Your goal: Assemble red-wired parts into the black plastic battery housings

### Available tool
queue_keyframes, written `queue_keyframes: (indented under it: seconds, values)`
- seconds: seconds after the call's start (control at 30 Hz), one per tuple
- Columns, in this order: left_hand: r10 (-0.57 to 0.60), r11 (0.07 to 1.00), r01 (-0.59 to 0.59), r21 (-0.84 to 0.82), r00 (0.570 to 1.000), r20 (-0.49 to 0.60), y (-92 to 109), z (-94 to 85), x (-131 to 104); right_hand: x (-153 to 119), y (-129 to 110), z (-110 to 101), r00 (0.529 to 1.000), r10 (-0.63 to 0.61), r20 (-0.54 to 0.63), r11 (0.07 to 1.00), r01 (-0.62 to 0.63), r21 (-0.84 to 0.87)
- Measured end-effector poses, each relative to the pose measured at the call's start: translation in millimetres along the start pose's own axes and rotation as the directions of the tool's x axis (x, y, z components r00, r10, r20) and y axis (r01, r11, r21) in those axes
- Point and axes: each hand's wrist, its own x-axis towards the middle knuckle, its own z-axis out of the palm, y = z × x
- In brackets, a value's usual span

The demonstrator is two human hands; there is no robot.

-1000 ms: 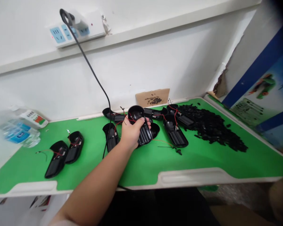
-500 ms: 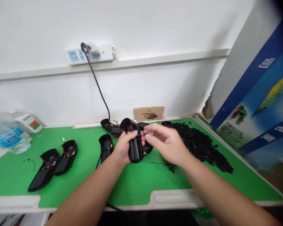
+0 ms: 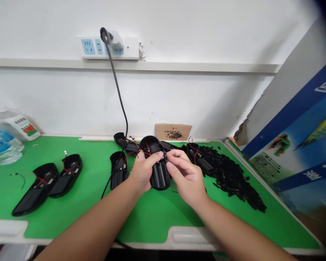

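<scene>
A black plastic housing (image 3: 160, 175) with red wires inside stands tilted up in the middle of the head view. My left hand (image 3: 143, 168) is closed round its left side, the thumb lying across the inside. At the housing's right edge, my right hand (image 3: 187, 174) has thumb and forefinger pinched together. Whatever those fingertips hold is too small to make out. More such wired housings lie around: one housing (image 3: 118, 170) just left of my hands, another housing (image 3: 202, 159) to the right.
Two wired housings (image 3: 66, 175) lie at the left, near plastic bottles (image 3: 5, 145). Small black parts (image 3: 233, 177) are heaped at the right. Screws lie on a cardboard piece (image 3: 163, 130) by the wall. A black cable (image 3: 119, 94) hangs from the power strip (image 3: 132, 49) across the green table (image 3: 143, 224).
My right hand has moved in to the housing's right edge, its fingers now pinched there. My left hand keeps its hold. The whole view has shifted slightly.
</scene>
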Motion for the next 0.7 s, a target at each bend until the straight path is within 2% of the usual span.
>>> queue_keyframes:
  seconds: [0.2, 0.33, 0.4, 0.47, 0.57, 0.63, 0.7]
  values:
    - [0.045, 0.996, -0.043, 0.072, 0.999, -0.025, -5.0, -0.5, 0.4, -0.4, 9.9, 0.6, 0.983, 0.164, -0.078, 0.98, -0.153, 0.127]
    - [0.06, 0.993, -0.06, 0.103, 0.998, 0.006, -8.5, -0.3, 2.4, -4.3, 12.2, 2.9, 0.954, 0.272, -0.125, 0.958, -0.255, 0.132]
    - [0.076, 0.989, -0.074, 0.131, 0.997, -0.011, -8.9, 0.8, 2.6, -6.6, 11.6, 4.0, 0.944, 0.306, -0.123, 0.949, -0.292, 0.123]
    - [0.098, 0.984, -0.091, 0.155, 0.994, -0.038, -8.4, 2.4, 1.7, -8.1, 10.4, 3.9, 0.959, 0.261, -0.114, 0.965, -0.257, 0.053]
    - [0.113, 0.982, -0.104, 0.158, 0.992, -0.055, -6.9, 4.8, 0.1, -8.2, 8.8, 0.8, 0.995, 0.075, -0.059, 0.986, -0.083, -0.146]
    - [0.097, 0.984, -0.087, 0.157, 0.993, -0.06, -6.0, 5.6, -0.1, -7.2, 8.8, -2.6, 1.0, -0.011, -0.003, 0.967, 0.01, -0.254]
    - [0.074, 0.985, -0.063, 0.162, 0.995, -0.066, -5.5, 5.3, 0.7, -5.9, 9.4, -6.1, 0.998, -0.043, 0.048, 0.944, 0.056, -0.326]
